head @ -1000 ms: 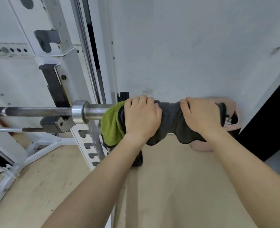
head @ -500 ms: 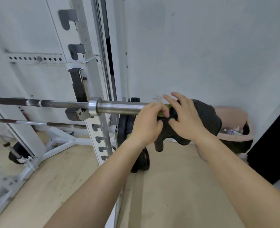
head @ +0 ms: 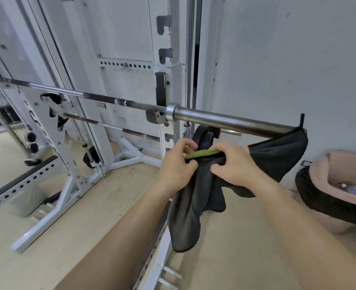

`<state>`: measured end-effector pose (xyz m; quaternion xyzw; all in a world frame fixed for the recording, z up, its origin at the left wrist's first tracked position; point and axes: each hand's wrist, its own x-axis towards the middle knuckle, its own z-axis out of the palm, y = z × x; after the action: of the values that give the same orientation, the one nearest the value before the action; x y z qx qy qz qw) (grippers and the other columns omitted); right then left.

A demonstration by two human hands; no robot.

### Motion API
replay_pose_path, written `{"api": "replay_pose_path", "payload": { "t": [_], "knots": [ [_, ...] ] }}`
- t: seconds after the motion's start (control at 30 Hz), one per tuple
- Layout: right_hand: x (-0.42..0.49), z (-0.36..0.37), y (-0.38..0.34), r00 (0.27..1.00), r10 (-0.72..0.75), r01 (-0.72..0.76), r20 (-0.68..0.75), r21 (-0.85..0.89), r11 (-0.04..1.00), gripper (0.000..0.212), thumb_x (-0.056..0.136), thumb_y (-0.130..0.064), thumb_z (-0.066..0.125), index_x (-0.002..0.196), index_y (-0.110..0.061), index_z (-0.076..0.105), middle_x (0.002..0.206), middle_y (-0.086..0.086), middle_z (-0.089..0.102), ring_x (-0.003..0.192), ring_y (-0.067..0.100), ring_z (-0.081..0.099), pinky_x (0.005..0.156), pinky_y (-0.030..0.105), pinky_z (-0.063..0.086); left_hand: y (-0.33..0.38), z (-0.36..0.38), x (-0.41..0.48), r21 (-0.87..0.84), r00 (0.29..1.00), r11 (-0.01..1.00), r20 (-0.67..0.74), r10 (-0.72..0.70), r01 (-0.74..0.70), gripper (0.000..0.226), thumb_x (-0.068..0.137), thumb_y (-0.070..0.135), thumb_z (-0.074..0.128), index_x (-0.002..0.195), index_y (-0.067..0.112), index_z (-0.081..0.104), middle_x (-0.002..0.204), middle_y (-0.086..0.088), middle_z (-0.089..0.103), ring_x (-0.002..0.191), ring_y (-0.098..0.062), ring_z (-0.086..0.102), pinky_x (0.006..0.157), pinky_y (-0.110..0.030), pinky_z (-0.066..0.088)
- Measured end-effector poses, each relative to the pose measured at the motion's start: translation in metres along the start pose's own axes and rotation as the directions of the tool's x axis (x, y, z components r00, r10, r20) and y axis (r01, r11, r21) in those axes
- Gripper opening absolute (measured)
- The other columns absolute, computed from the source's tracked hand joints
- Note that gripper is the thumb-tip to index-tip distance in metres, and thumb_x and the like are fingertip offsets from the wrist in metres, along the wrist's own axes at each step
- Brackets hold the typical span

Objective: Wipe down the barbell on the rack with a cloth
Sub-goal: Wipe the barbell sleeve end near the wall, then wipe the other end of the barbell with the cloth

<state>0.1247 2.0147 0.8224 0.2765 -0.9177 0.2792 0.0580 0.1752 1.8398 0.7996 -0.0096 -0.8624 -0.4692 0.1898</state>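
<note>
Regrouping looks like the step in hand. The left hand and right hand pinch bunched folds of the dark cloth close together, just below the barbell. One cloth corner seems to hang against the sleeve's outer end. The barbell rests in the rack hook. The next move likely calls for wrapping the cloth around the bare steel and gripping it.

Steel barbell rests on white rack hook. Dark grey cloth, green edge — bunched, hanging below the sleeve.
</note>
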Motion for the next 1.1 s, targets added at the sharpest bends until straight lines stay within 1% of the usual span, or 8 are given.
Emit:
{"api": "replay_pose_path", "payload": {
  "t": [0.23,0.4,0.5,0.63,0.73,0.83,1.0,1.1],
  "knots": [
    [-0.009,0.056,-0.092,0.998,-0.043,0.039,0.043,0.096,0.995,0.013,0.094,-0.029,0.049,0.088,-0.026,0.061,0.065,-0.006,0.057,0.072,0.016,0.054,0.082,0.037,0.036,-0.053,-0.099,-0.046,0.185,0.987,0.977,-0.138,-0.08,0.105,0.014,0.085,0.033,0.075,0.087,0.028,0.062,0.083,0.013,0.064,0.079,-0.003,0.059,0.066,-0.027,0.047],
    [-0.007,0.104,-0.164,0.995,-0.06,0.04,0.08,0.23,0.972,0.013,0.094,-0.036,0.053,0.085,-0.033,0.063,0.064,-0.003,0.06,0.061,0.014,0.055,0.069,0.035,0.045,-0.095,-0.168,-0.093,0.27,0.982,0.95,-0.143,-0.119,0.155,0.009,0.095,0.033,0.062,0.092,0.025,0.063,0.082,0.011,0.067,0.081,-0.012,0.063,0.07,-0.034,0.05],
    [-0.007,0.139,-0.234,0.994,-0.108,0.091,0.033,0.339,0.937,0.014,0.09,-0.035,0.055,0.079,-0.037,0.063,0.074,-0.007,0.066,0.074,0.017,0.062,0.074,0.039,0.051,-0.13,-0.219,-0.136,0.277,0.974,0.941,-0.169,-0.153,0.196,0.012,0.096,0.02,0.052,0.09,0.03,0.055,0.081,0.014,0.061,0.081,-0.014,0.06,0.071,-0.035,0.051],
    [-0.004,0.185,-0.328,0.985,-0.164,0.173,-0.059,0.411,0.895,0.013,0.093,-0.031,0.057,0.087,-0.038,0.067,0.088,-0.015,0.069,0.09,0.008,0.063,0.08,0.03,0.049,-0.176,-0.288,-0.198,0.266,0.95,0.915,-0.167,-0.265,0.302,0.019,0.084,0.01,0.047,0.095,0.023,0.054,0.086,0.002,0.062,0.083,-0.021,0.059,0.076,-0.047,0.053],
    [-0.002,0.21,-0.381,0.986,-0.064,0.134,-0.154,0.51,0.85,0.015,0.093,-0.03,0.059,0.086,-0.038,0.069,0.09,-0.017,0.07,0.092,0.007,0.063,0.081,0.029,0.049,-0.221,-0.341,-0.246,0.265,0.908,0.87,-0.184,-0.377,0.415,0.016,0.083,0.016,0.048,0.095,0.025,0.053,0.088,0.002,0.063,0.084,-0.023,0.06,0.077,-0.05,0.054],
    [0.004,0.238,-0.419,0.983,0.024,0.08,-0.182,0.542,0.837,0.016,0.091,-0.035,0.06,0.078,-0.039,0.068,0.086,-0.016,0.071,0.089,0.01,0.065,0.079,0.031,0.05,-0.256,-0.396,-0.287,0.139,0.842,0.845,-0.266,-0.469,0.516,0.011,0.095,0.021,0.052,0.091,0.029,0.058,0.081,0.007,0.066,0.077,-0.021,0.065,0.074,-0.048,0.057],
    [0.021,0.306,-0.484,0.996,0.042,0.006,-0.081,0.522,0.853,0.025,0.091,-0.04,0.06,0.074,-0.023,0.067,0.071,-0.009,0.067,0.076,0.015,0.064,0.064,0.034,0.046,-0.273,-0.491,-0.302,-0.288,0.701,0.802,-0.39,-0.597,0.524,0.031,0.092,0.005,0.048,0.093,0.021,0.074,0.096,-0.003,0.072,0.094,-0.021,0.066,0.082,-0.037,0.053],
    [0.038,0.353,-0.528,0.999,0.029,-0.005,-0.038,0.52,0.854,0.021,0.092,-0.047,0.058,0.087,-0.027,0.064,0.091,-0.009,0.068,0.09,0.017,0.063,0.069,0.035,0.047,-0.284,-0.546,-0.298,-0.372,0.672,0.783,-0.404,-0.62,0.499,0.025,0.089,0.01,0.051,0.087,0.012,0.075,0.093,-0.009,0.074,0.09,-0.019,0.066,0.084,-0.039,0.053]
  ]
}}
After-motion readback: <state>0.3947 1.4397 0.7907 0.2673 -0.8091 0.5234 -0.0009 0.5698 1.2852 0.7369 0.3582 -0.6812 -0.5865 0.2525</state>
